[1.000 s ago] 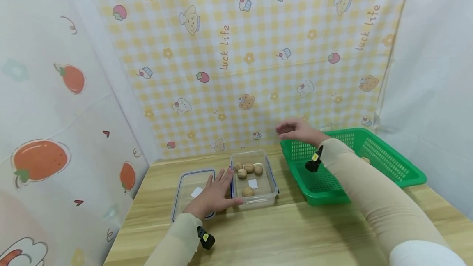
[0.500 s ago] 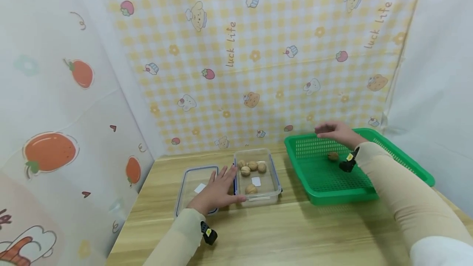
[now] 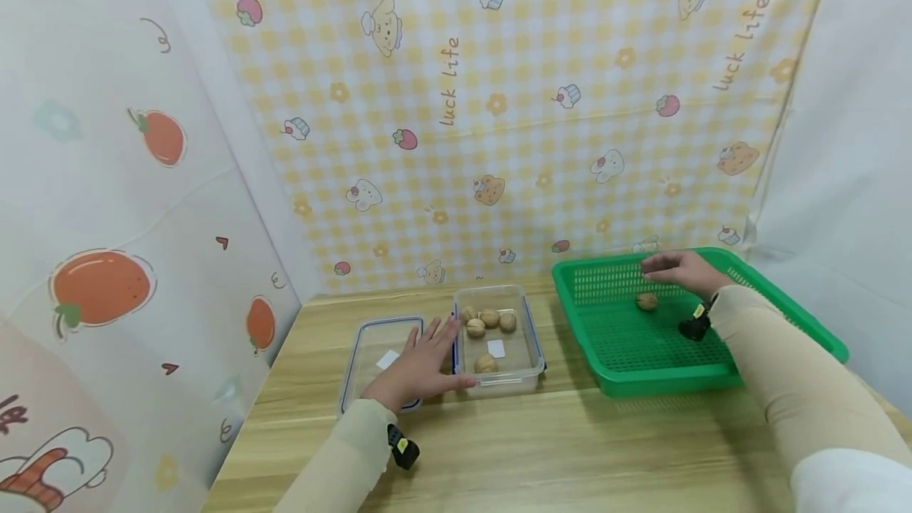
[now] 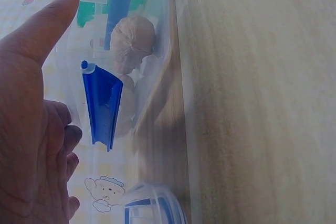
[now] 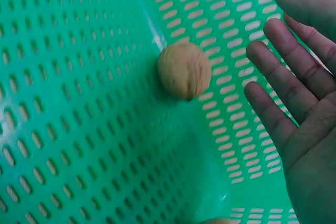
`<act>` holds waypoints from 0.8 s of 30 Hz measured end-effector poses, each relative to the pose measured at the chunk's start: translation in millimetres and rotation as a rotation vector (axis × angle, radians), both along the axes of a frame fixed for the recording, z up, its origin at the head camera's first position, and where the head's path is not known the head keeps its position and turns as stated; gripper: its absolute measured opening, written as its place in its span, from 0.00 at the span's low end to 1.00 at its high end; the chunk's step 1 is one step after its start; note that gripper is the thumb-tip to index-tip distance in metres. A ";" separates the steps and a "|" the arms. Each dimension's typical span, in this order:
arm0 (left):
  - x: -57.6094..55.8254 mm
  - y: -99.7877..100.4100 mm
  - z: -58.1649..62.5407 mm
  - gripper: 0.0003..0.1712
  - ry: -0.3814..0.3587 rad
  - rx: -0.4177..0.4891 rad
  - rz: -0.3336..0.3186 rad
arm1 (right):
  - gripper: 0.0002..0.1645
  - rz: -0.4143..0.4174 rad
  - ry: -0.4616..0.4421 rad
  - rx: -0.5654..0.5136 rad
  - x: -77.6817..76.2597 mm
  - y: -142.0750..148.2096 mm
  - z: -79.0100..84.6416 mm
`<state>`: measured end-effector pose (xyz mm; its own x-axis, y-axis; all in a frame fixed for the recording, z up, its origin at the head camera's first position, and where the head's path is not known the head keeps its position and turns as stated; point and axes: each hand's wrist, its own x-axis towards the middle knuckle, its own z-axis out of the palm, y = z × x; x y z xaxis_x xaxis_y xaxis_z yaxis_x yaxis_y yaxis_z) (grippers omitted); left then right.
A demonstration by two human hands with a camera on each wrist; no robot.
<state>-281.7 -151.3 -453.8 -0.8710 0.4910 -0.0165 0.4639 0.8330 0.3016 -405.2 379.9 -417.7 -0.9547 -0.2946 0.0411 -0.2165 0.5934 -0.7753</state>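
Note:
My left hand (image 3: pixel 422 366) rests with spread fingers against the near left side of a clear plastic box (image 3: pixel 523 377). Several walnuts (image 3: pixel 489 318) lie in that box, most toward its far end, beside a small white label. Over the far part of a green basket (image 3: pixel 609 385) hovers my right hand (image 3: pixel 680 269), its fingers loosely bent and holding nothing. A walnut (image 5: pixel 185 71) sits on the basket floor by the wall, a short way from the fingertips in the right wrist view. Another brownish edge shows at the bottom of that view, mostly cut off.
A clear lid (image 3: pixel 356 355) with a blue seal lies left of the box, partly behind my left hand. One blue clip (image 4: pixel 103 107) hangs from the box's side. A checked cloth (image 3: pixel 527 141) hangs behind the wooden table (image 3: pixel 513 457).
My right hand has moved right, from near the basket's left rim to over its inside, and a walnut there has come into sight. My left hand stays at the box; the view shifts slightly.

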 end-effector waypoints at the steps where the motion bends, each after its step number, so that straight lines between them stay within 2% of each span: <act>1: -0.2 0.0 -0.1 0.65 0.002 -0.001 -0.001 | 0.34 0.000 -0.017 0.006 1.0 1.6 -1.1; 9: 0.9 1.6 3.0 0.64 -0.003 0.010 -0.005 | 0.36 0.066 -0.139 0.007 5.1 13.8 -11.0; 16: 1.1 2.2 5.0 0.65 -0.005 -0.007 0.005 | 0.38 0.106 -0.158 0.077 -5.2 18.7 -22.4; 24: 1.7 2.6 2.2 0.64 -0.009 -0.004 0.018 | 0.37 0.107 -0.162 0.117 -10.0 17.2 -32.3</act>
